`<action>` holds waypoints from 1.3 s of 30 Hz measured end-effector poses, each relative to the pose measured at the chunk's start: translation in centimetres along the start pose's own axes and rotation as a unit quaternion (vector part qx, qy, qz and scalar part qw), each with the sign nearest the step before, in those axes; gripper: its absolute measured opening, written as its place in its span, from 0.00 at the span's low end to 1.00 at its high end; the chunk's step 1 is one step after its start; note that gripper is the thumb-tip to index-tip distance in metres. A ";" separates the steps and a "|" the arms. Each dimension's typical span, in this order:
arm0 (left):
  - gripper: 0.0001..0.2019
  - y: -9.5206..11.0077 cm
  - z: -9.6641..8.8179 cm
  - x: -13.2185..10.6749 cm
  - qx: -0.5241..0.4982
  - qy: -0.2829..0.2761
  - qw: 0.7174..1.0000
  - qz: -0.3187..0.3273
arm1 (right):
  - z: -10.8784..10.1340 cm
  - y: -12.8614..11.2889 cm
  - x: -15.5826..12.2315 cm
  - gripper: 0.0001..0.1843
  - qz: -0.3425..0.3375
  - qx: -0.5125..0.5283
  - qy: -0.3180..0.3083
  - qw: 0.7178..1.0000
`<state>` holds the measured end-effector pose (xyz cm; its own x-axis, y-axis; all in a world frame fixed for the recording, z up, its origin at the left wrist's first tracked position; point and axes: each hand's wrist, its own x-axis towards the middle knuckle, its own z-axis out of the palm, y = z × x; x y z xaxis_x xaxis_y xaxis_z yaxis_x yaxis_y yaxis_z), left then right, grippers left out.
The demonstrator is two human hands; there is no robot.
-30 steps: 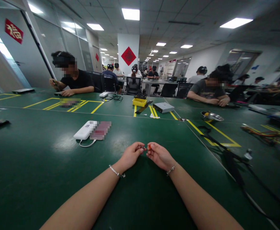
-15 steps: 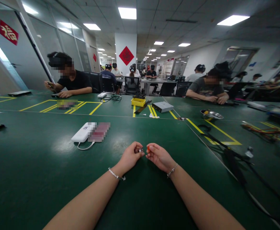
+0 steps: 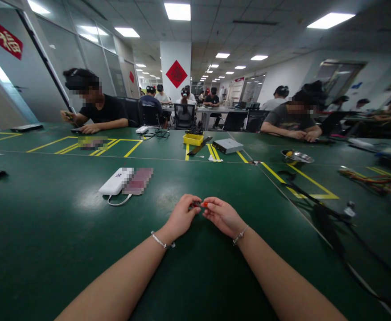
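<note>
My left hand (image 3: 181, 217) and my right hand (image 3: 222, 216) meet over the green table (image 3: 48, 232), fingertips together. The left pinches a small dark metal piece (image 3: 195, 204). The right pinches a small orange part (image 3: 204, 204) that touches the metal piece. Both wrists wear thin bracelets and both forearms rest on the table.
A white power bank (image 3: 116, 181) with a cable lies beyond my left hand. Farther off are a yellow bin (image 3: 193, 139), a grey box (image 3: 228, 146) and a metal dish (image 3: 297, 156). Black cables (image 3: 322, 214) run along the right. Other people sit at the far side.
My two hands have closed the small gap between them, so the orange part and the metal piece now touch. The view has tilted slightly.
</note>
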<state>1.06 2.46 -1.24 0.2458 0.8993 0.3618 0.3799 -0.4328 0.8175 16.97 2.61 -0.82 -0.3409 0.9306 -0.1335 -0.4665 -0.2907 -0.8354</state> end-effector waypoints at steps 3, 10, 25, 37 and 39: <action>0.11 0.0 0.0 0.1 0.000 -0.006 1.000 -0.013 | 0.0 -0.1 0.0 0.10 0.001 0.004 0.000 1.000; 0.14 -0.1 -0.5 0.4 -0.188 -0.063 0.971 -0.133 | 0.0 -0.2 -0.2 0.08 0.005 0.008 0.001 1.000; 0.11 0.4 -0.7 0.3 -0.214 -0.084 0.968 -0.105 | 0.2 -0.1 -0.4 0.08 -0.014 0.019 0.015 1.000; 0.12 0.6 -0.2 0.1 -0.208 -0.111 0.964 -0.122 | 0.7 0.7 -0.1 0.09 -0.081 -0.075 0.061 0.992; 0.12 0.5 -0.2 0.0 -0.213 -0.113 0.963 -0.121 | 0.9 0.8 0.0 0.08 -0.092 -0.127 0.075 0.985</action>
<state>1.09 2.30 -0.78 0.4014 0.9132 0.0708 0.0612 -0.1038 0.9927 15.86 2.12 -1.01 -0.1368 0.9902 -0.0286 -0.2839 -0.0668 -0.9565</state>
